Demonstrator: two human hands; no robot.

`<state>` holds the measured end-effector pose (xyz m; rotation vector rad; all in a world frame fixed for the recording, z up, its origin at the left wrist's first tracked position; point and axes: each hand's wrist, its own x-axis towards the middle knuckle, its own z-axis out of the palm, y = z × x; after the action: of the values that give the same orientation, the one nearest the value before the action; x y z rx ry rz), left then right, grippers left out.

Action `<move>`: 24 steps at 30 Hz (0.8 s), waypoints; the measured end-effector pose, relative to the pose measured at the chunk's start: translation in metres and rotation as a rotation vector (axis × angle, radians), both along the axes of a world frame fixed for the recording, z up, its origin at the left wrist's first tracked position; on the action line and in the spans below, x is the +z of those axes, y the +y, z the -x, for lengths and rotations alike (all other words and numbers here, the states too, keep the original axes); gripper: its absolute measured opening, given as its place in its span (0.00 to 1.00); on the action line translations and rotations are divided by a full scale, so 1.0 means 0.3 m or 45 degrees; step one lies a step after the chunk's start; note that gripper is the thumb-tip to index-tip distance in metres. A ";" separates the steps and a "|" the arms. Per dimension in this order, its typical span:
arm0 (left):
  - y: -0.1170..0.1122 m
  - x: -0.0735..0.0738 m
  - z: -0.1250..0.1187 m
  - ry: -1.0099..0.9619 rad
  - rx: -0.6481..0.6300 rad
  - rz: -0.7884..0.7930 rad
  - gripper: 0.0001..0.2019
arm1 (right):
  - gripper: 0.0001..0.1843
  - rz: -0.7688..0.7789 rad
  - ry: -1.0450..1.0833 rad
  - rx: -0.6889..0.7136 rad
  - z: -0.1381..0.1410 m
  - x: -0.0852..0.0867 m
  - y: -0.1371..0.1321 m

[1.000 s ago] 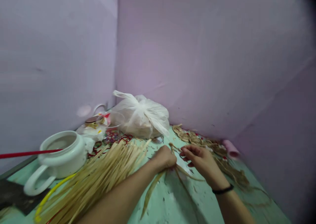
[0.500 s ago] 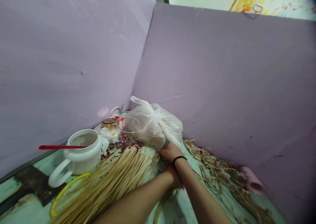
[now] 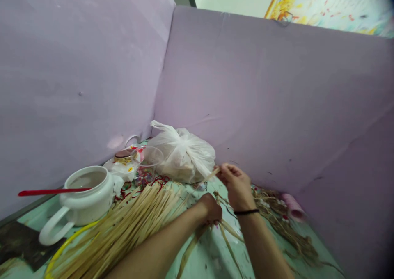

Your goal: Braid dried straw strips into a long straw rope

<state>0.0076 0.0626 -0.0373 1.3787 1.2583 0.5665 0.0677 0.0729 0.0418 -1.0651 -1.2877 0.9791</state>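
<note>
My left hand [image 3: 209,209] is curled into a fist on a few long dried leaf strips [image 3: 226,240] that trail toward me over the green table [image 3: 212,262]. My right hand [image 3: 235,184], with a black band at the wrist, is raised just above and pinches the end of a pale straw strip [image 3: 213,173] in front of the tied white plastic bag [image 3: 181,154]. A big pile of pale straw strips [image 3: 123,225] lies to the left of my left forearm.
A white pot [image 3: 81,197] with a red stick [image 3: 52,192] across it stands at the left. A clear cup [image 3: 147,166], a small jar and red threads sit near the bag. Braided straw pieces [image 3: 286,225] and a pink roll [image 3: 292,207] lie along the purple wall on the right.
My right hand came back from the straw pile near the bag, lifting up and right with a pale strip pinched in it. The left hand stayed on the strips.
</note>
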 end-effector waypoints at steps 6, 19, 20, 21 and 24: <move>-0.029 0.062 0.043 -0.003 0.015 0.200 0.07 | 0.15 -0.238 -0.461 -0.442 -0.347 0.045 -0.071; -0.005 0.049 0.050 -0.095 -0.017 0.201 0.04 | 0.10 0.178 -1.319 0.156 -0.250 -0.139 -0.107; -0.004 0.047 0.050 -0.101 -0.020 0.194 0.04 | 0.09 0.200 -1.286 0.186 -0.256 -0.144 -0.110; -0.003 0.045 0.051 -0.105 -0.021 0.192 0.04 | 0.09 0.225 -1.258 0.216 -0.264 -0.150 -0.113; -0.002 0.040 0.052 -0.095 -0.029 0.198 0.05 | 0.09 0.299 -1.176 0.288 -0.284 -0.169 -0.115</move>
<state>-0.0080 0.0620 -0.0252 1.2304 1.1996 0.4894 0.1530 0.0385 -0.0088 -1.6819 -2.1046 0.8278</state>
